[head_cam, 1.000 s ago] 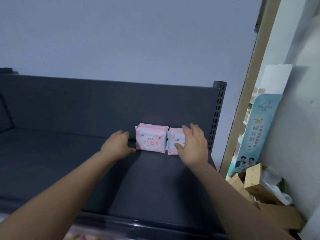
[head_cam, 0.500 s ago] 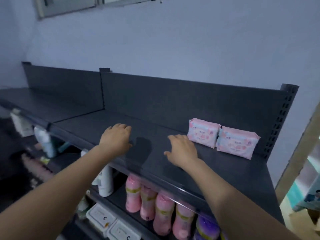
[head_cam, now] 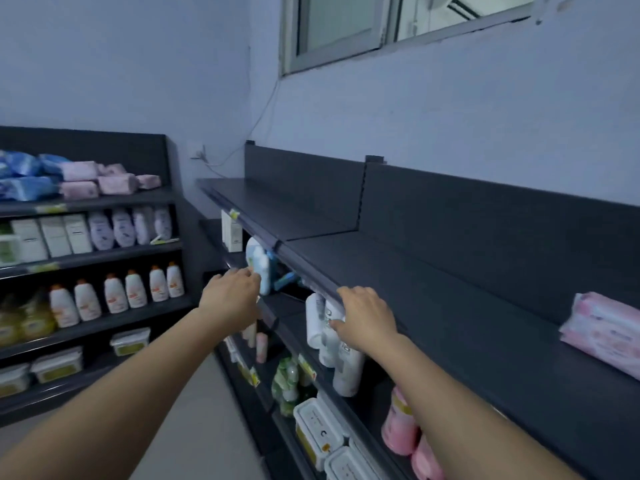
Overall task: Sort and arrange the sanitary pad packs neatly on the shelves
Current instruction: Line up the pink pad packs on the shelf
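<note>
A pink sanitary pad pack (head_cam: 604, 332) lies on the dark top shelf (head_cam: 450, 296) at the far right, cut off by the frame edge. More pink packs (head_cam: 104, 180) and blue packs (head_cam: 24, 176) are piled on the top of the left-hand shelving unit. My left hand (head_cam: 230, 294) hovers in front of the shelves with fingers loosely curled, holding nothing. At the top shelf's front edge is my right hand (head_cam: 365, 315), fingers spread and empty. Both hands are well left of the pink pack.
White bottles (head_cam: 116, 292), white boxes (head_cam: 52, 237) and lidded tubs (head_cam: 130, 341) fill the left unit. Below the top shelf stand white bottles (head_cam: 332, 334), pink bottles (head_cam: 401, 427) and tubs (head_cam: 318, 433). A window (head_cam: 381, 22) sits high on the wall. The aisle floor (head_cam: 194, 427) runs between units.
The view has swung left, so the pink packs slid to the right edge. Both hands left the packs and drew back to the shelf's front edge, empty.
</note>
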Motion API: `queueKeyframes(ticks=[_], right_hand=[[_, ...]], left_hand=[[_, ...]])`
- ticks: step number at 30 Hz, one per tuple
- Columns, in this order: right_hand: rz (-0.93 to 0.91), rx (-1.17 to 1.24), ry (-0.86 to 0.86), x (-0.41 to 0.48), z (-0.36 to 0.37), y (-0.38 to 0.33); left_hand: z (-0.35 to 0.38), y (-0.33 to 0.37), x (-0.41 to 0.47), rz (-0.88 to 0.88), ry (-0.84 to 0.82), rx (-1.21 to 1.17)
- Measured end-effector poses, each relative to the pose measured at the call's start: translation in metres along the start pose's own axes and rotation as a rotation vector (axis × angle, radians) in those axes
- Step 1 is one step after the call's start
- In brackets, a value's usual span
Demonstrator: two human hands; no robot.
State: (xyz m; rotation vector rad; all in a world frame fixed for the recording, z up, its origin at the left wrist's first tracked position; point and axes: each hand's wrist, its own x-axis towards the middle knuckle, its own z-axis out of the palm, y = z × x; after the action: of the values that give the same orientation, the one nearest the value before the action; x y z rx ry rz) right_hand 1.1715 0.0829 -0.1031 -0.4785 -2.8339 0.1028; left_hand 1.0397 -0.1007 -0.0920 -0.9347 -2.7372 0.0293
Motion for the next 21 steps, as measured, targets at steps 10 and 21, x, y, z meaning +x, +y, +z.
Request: queueKeyframes(ticks=[10,21], right_hand=[[-0.121,0.007,-0.108,0.089,0.053,-0.118],[-0.192,0.101,-0.099,0.176,0.11,-0.247]], left_hand=[[0.022,-0.142,0.005,-0.162,-0.087,0.009],[0.058,-0.291,0.021,-0.259,-0.124,0.053]])
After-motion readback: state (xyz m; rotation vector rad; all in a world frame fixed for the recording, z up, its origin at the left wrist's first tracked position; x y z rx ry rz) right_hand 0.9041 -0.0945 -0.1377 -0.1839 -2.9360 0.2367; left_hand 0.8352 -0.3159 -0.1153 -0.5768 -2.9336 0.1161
